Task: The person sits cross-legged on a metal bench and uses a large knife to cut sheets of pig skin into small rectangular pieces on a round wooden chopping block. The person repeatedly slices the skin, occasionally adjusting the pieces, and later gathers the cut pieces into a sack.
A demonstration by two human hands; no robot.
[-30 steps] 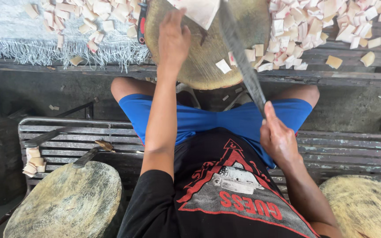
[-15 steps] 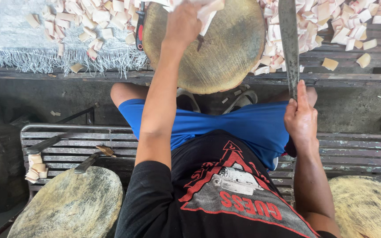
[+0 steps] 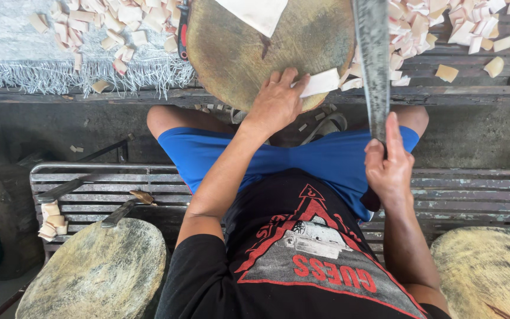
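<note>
Seen from above, a seated person in blue shorts faces a round wooden chopping block [image 3: 249, 53] on a slatted platform strewn with pale cut pieces [image 3: 432, 29]. The right hand [image 3: 389, 168] is wrapped around the handle of a long cleaver [image 3: 373, 59], its blade running straight away from the body along the block's right edge. The left hand [image 3: 275, 106] rests on the block's near rim, fingertips pinching a small white slab [image 3: 321, 82] just left of the blade. A larger white slab [image 3: 255, 13] lies at the far side, well beyond both hands.
</note>
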